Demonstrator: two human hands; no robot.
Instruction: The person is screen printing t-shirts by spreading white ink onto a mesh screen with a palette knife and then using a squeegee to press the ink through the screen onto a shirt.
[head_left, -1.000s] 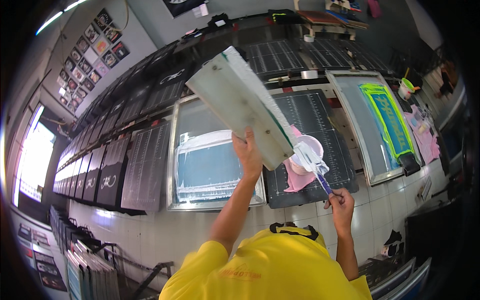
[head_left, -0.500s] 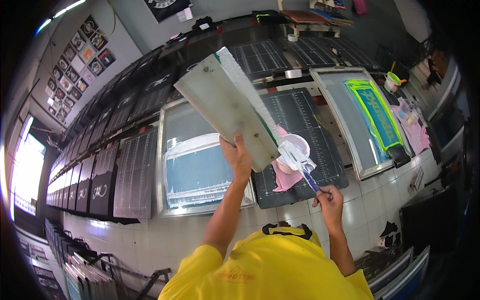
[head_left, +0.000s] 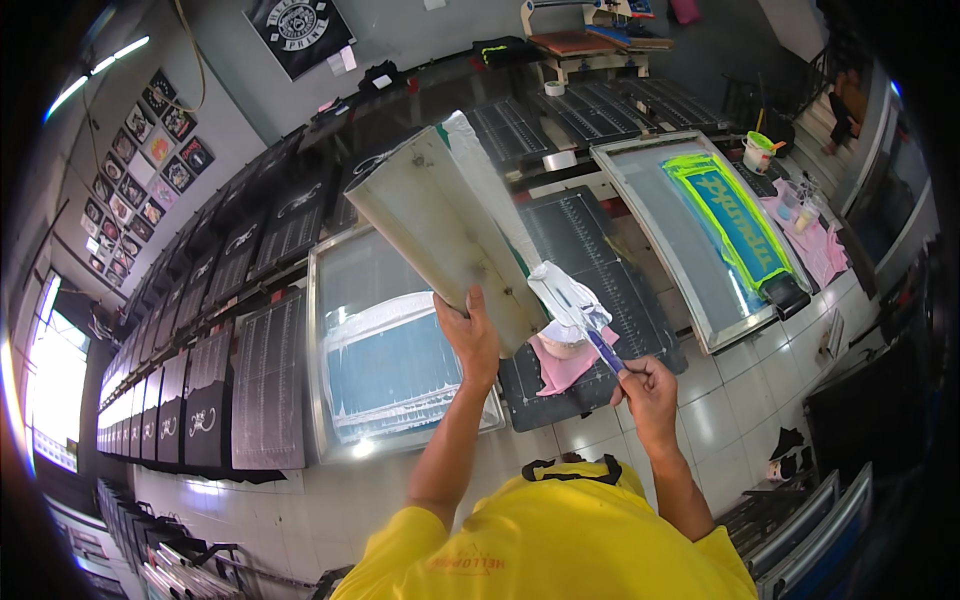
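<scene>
My left hand point(head_left: 470, 340) holds a long squeegee point(head_left: 440, 235) tilted up in front of me, thumb on its pale face and the other fingers mostly hidden behind it. Thick white ink point(head_left: 490, 195) coats the squeegee's blade edge. In my right hand point(head_left: 648, 398) is a spatula point(head_left: 604, 350) by its purple-blue handle. Its ink-smeared head point(head_left: 565, 298) lies at the lower end of the squeegee's blade. Just below, a white tub point(head_left: 562, 346), partly covered by the spatula, sits on a pink cloth point(head_left: 566, 376) on a black printing board point(head_left: 645, 300).
On the left lies a framed screen point(head_left: 314, 340) with white ink around a blue area. Another framed screen point(head_left: 690, 310), with neon yellow-green ink, rests at the right. Beyond it are a small tub point(head_left: 758, 155) and a pink cloth point(head_left: 830, 250). Rows of black boards point(head_left: 268, 330) stretch away left.
The spatula has shifted up and left from over the tub to the squeegee's lower blade edge. My view has turned slightly; the left hand keeps its hold.
</scene>
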